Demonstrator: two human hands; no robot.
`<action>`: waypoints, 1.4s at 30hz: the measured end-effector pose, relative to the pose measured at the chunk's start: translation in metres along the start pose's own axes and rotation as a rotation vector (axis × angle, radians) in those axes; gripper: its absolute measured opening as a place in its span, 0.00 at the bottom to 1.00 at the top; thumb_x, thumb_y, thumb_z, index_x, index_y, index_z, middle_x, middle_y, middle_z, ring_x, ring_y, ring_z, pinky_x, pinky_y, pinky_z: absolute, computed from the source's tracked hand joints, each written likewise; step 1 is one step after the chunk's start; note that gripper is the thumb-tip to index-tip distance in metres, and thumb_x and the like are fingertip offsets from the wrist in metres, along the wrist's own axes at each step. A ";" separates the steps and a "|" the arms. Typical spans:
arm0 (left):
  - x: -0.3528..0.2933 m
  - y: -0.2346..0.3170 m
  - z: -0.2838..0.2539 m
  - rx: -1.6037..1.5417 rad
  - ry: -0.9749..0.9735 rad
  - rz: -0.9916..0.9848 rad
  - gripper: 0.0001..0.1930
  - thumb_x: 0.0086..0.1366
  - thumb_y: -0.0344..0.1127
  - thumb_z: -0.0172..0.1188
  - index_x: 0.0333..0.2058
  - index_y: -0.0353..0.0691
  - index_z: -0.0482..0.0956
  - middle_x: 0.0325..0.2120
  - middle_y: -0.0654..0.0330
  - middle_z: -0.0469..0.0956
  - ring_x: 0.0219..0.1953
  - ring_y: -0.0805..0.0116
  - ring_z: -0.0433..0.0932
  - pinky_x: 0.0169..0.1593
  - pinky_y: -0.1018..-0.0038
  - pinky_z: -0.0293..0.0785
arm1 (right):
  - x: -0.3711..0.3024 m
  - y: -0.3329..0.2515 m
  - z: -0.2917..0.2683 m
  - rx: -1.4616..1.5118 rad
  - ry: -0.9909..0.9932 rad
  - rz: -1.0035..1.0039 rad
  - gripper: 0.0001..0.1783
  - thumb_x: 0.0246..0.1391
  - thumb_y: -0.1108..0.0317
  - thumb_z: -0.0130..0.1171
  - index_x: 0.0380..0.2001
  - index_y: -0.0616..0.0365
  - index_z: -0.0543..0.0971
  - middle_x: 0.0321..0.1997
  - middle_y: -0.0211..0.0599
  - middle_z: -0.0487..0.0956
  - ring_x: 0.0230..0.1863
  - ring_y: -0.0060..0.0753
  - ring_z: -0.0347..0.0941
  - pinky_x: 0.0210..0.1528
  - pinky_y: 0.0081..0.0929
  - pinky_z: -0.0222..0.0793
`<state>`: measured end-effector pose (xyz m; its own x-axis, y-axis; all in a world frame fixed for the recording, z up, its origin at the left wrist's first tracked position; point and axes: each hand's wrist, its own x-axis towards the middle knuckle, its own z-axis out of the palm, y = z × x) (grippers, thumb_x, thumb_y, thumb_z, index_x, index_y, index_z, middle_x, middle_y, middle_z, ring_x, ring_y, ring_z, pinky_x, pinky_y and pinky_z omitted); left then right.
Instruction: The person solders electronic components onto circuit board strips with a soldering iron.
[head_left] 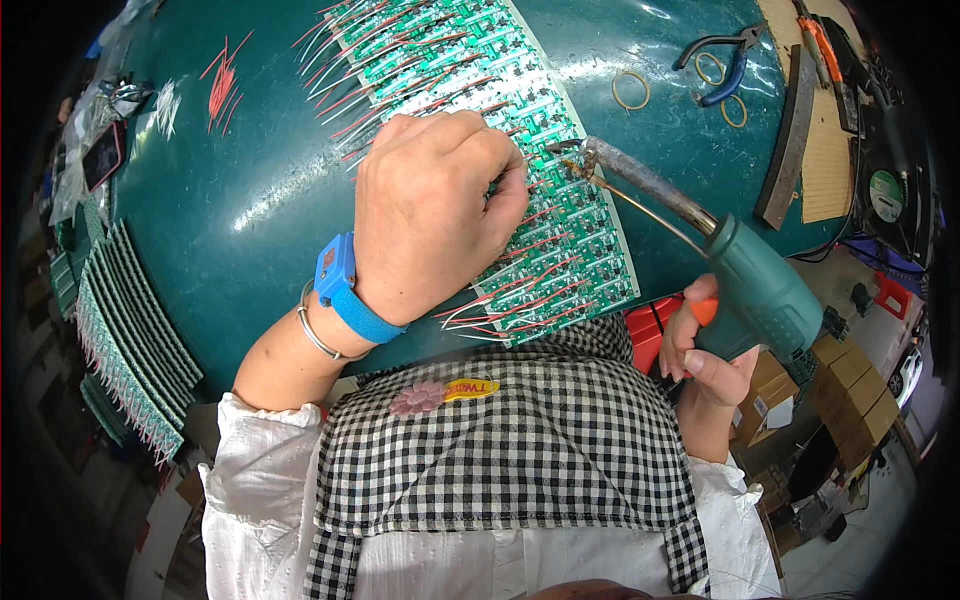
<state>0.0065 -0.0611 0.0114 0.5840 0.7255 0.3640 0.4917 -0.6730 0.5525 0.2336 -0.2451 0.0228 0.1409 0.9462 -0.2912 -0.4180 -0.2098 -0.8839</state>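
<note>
A long panel of green circuit boards [600, 230] lies on the table, with rows of thin red and white wires [535, 297] sticking out to its left. Over the middle of the panel is my left hand [435, 205], its fingers curled into a pinch. Whatever sits between those fingertips is hidden from view. My right hand [700, 355] is wrapped round the grip of a green soldering gun [765, 290] with an orange trigger. The gun's metal tip [580, 165] reaches over the boards, just right of my left fingers; whether it touches them I cannot tell.
Loose red wires [222, 90] and white wires [165, 108] lie at the far left, near a phone [104, 157]. Stacked board panels [135, 340] stand at the left edge. Pliers [728, 65], rubber bands [630, 90] and a dark curved bar [788, 140] lie at the far right.
</note>
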 end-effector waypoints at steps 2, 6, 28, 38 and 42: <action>0.003 -0.001 0.000 -0.006 0.004 0.003 0.05 0.46 0.26 0.64 0.21 0.41 0.76 0.19 0.61 0.72 0.24 0.60 0.74 0.31 0.66 0.66 | 0.004 -0.004 0.002 0.000 -0.014 0.000 0.34 0.43 0.72 0.61 0.54 0.72 0.61 0.20 0.35 0.68 0.12 0.25 0.64 0.14 0.25 0.67; 0.008 0.007 -0.002 -0.024 -0.006 0.004 0.05 0.46 0.27 0.65 0.21 0.41 0.76 0.19 0.60 0.73 0.24 0.59 0.73 0.31 0.66 0.66 | 0.011 -0.020 -0.002 0.093 0.013 -0.109 0.36 0.40 0.72 0.61 0.53 0.76 0.63 0.17 0.35 0.67 0.12 0.26 0.65 0.15 0.23 0.67; -0.009 -0.032 -0.089 0.167 0.027 -0.190 0.03 0.50 0.29 0.66 0.24 0.38 0.81 0.23 0.56 0.79 0.27 0.56 0.78 0.33 0.63 0.72 | 0.134 -0.059 -0.023 0.015 0.111 -0.573 0.32 0.51 0.72 0.51 0.60 0.71 0.62 0.24 0.33 0.66 0.18 0.23 0.62 0.23 0.24 0.66; 0.052 -0.145 -0.107 0.305 0.198 -0.299 0.07 0.54 0.32 0.67 0.32 0.38 0.84 0.27 0.57 0.81 0.29 0.61 0.80 0.35 0.69 0.76 | 0.088 -0.037 0.001 0.033 0.158 -0.472 0.35 0.45 0.73 0.54 0.58 0.72 0.60 0.22 0.36 0.68 0.15 0.24 0.64 0.18 0.23 0.66; 0.114 -0.155 -0.066 0.316 0.096 -0.208 0.16 0.52 0.38 0.70 0.40 0.42 0.82 0.39 0.56 0.77 0.44 0.56 0.76 0.48 0.63 0.74 | 0.078 -0.035 0.013 0.060 0.156 -0.454 0.33 0.45 0.74 0.55 0.57 0.72 0.61 0.21 0.37 0.68 0.13 0.25 0.64 0.16 0.23 0.67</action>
<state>-0.0458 0.1357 0.0172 0.3947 0.8514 0.3453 0.7768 -0.5100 0.3694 0.2478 -0.1606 0.0351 0.4525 0.8895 0.0637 -0.3329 0.2348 -0.9133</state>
